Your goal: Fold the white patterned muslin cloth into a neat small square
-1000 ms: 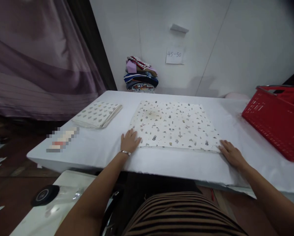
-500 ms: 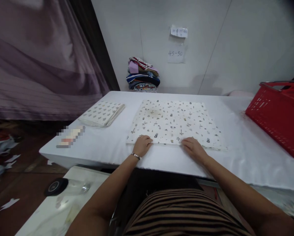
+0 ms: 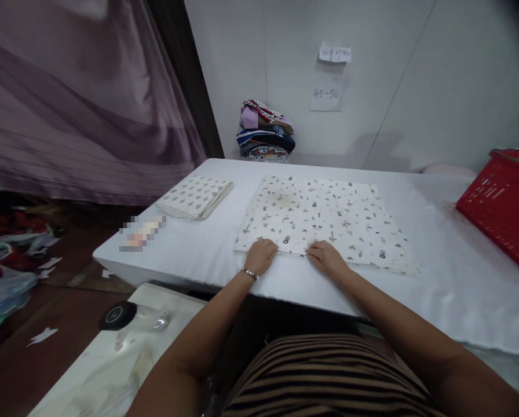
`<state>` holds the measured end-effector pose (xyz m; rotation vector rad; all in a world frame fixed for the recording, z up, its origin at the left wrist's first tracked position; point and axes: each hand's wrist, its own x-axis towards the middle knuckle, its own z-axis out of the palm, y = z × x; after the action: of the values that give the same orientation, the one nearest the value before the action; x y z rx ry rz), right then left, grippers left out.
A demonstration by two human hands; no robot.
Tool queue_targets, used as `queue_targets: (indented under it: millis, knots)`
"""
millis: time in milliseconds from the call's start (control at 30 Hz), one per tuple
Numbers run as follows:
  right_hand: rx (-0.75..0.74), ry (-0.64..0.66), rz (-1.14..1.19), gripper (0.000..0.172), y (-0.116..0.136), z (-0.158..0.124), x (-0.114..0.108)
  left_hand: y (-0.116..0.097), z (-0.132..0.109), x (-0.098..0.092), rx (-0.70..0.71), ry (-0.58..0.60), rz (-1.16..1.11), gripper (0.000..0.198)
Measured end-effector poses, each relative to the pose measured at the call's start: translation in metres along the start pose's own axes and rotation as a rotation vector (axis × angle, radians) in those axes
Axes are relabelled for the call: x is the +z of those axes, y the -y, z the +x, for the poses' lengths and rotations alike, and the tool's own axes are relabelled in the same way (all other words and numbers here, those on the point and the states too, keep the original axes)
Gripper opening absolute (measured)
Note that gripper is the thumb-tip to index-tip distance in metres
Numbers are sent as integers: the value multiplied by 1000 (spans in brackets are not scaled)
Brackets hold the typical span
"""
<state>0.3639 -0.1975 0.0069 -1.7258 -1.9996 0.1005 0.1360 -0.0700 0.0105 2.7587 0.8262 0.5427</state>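
A white cloth point(image 3: 324, 220) with small dark and grey prints lies flat on the white-covered table point(image 3: 216, 243), its near edge toward me. My left hand point(image 3: 260, 258) closes on that near edge left of its middle; a metal bracelet circles the wrist. A short way to the right, my right hand point(image 3: 326, 258) pinches the same edge between thumb and fingers. Several layers seem to show along the cloth's near right side. Beyond my left hand lies a folded cream cloth point(image 3: 194, 197) with grey motifs.
A red plastic basket point(image 3: 503, 208) stands on the right. Folded fabrics point(image 3: 266, 133) are stacked against the wall behind the table. A blurred-out item point(image 3: 142, 233) lies near the left corner. Below, a clear bottle with a black cap point(image 3: 118, 315) rests on a white surface.
My right hand has slid left along the near edge, closer to my left hand. The whole view has shifted, so things appear farther right.
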Motion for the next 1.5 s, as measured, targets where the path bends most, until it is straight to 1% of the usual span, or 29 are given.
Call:
queue_targets:
  millis: [133, 200, 333, 400, 567, 733, 867, 1000, 1133, 1267, 1333, 1500]
  knots:
    - [140, -13, 124, 25, -2, 3, 1, 1, 1, 0, -30, -10, -38, 23]
    - [176, -2, 132, 24, -2, 4, 1, 0, 3, 0, -56, -14, -41, 22]
    - [150, 12, 87, 23, 2, 4, -1, -8, 5, 0, -94, -75, -17, 17]
    - [134, 15, 71, 23, 5, 4, -2, -15, 5, 0, -78, -97, 0, 17]
    - [158, 26, 52, 24, 10, 8, -3, -28, 5, 6, 34, -54, 52, 19]
    - [185, 18, 37, 25, 9, 9, -1, -30, 9, 11, 20, -15, 54, 20]
    - [171, 41, -9, 25, 10, 8, -1, -29, 14, 11, 18, 33, 106, 16]
    - [129, 24, -34, 25, 12, 11, 1, -28, 18, 13, 46, 47, 160, 16]
    - [109, 8, -53, 25, 14, 13, 5, -27, 12, 16, 142, -8, 231, 18]
    - [74, -6, -81, 25, 15, 11, 10, -27, 1, 14, 216, -69, 258, 16]
    - [40, -10, -118, 25, 15, 10, 12, -27, -1, 13, 216, -65, 263, 15]
    - [-34, 14, -202, 26, 20, 10, 13, -27, 2, 12, 173, -9, 258, 15]
